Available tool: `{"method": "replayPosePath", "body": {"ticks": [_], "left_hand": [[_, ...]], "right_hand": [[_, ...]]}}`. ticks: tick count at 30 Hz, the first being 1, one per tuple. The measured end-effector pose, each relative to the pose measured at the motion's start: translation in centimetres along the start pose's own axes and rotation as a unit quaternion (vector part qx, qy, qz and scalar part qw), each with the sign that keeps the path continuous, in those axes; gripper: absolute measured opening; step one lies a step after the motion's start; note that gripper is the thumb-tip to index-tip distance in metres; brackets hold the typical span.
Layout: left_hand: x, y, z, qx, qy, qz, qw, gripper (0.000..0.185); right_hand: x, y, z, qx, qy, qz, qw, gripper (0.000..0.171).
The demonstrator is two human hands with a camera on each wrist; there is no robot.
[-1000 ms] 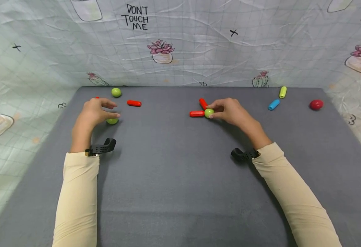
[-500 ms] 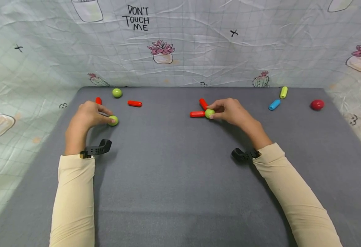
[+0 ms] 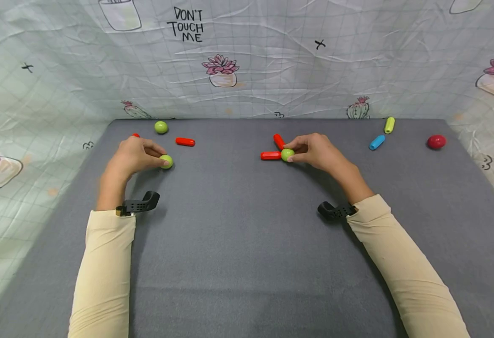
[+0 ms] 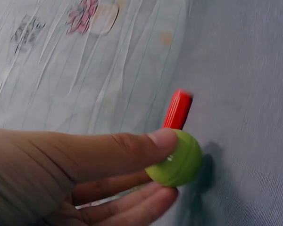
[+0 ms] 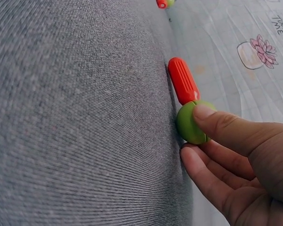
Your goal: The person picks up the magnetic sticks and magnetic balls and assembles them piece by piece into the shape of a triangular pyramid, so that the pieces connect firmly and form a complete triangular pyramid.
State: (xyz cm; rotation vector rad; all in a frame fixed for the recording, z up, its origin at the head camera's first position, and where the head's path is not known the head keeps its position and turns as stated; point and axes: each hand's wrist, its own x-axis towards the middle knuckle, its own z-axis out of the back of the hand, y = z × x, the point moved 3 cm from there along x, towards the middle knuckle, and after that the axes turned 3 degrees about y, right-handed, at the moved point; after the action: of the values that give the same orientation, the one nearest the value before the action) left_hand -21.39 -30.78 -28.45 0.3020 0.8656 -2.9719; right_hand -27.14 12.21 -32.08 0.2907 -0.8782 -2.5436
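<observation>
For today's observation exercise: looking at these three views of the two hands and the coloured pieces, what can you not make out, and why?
- Head view: the red piece behind the left hand is mostly hidden by the knuckles.
- Right wrist view: the second red stick is hidden; the thumb of the right hand covers part of the green ball.
- Left wrist view: the green ball hides the lower end of the red stick.

Grey felt counter [image 3: 247, 244]: green ball [image 3: 160, 126], red capsule [image 3: 185, 141] near far-left corner; blue capsule [image 3: 376, 142], green capsule [image 3: 389, 125], red ball [image 3: 436, 142] toward far-right corner.
</observation>
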Motion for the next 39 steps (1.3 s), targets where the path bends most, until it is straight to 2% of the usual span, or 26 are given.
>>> {"method": "replayPosePath", "body": {"ticks": [5, 14, 17, 20, 22, 25, 29, 32, 39], "left_hand": [[1.1, -2.8, -1.4, -0.050, -0.002, -0.043, 0.9978, 0.036], [3.8, -7.5, -4.3, -0.071, 0.001, -0.106, 0.9918, 0.031], [4.5, -8.9, -5.3, -0.073, 0.011, -0.128, 0.9890, 0.032], [4.9, -10.0, -6.3, -0.093, 0.037, -0.147, 0.9841, 0.034], [5.1, -10.5, -7.0, -0.108, 0.057, -0.151, 0.9809, 0.034], [5.2, -10.8, -7.9, -0.138, 0.082, -0.141, 0.9769, 0.033], [5.3, -11.1, -8.7, -0.124, 0.072, -0.147, 0.9787, 0.029], [5.5, -11.5, -8.9, -0.095, 0.054, -0.161, 0.9809, 0.029], [6.2, -12.6, -9.2, -0.091, 0.072, -0.175, 0.9778, 0.039]], "right_hand": [[0.1, 0.0, 0.1, -0.001, -0.001, 0.001, 1.000, 0.035], [0.1, -0.1, 0.2, 0.000, -0.001, 0.003, 1.000, 0.034], [0.1, -0.2, 0.3, -0.004, -0.002, 0.004, 1.000, 0.034], [0.1, -0.2, 0.4, -0.006, -0.004, 0.004, 1.000, 0.034], [0.1, -0.2, 0.3, -0.004, -0.003, 0.003, 1.000, 0.035], [0.1, -0.3, 0.1, -0.002, 0.001, 0.000, 1.000, 0.035], [0.1, -0.3, -0.1, 0.005, 0.002, -0.002, 1.000, 0.034], [-0.1, -0.2, -0.1, 0.008, -0.002, 0.002, 1.000, 0.034], [-0.1, -0.3, 0.1, 0.005, -0.007, 0.001, 1.000, 0.034]]}}
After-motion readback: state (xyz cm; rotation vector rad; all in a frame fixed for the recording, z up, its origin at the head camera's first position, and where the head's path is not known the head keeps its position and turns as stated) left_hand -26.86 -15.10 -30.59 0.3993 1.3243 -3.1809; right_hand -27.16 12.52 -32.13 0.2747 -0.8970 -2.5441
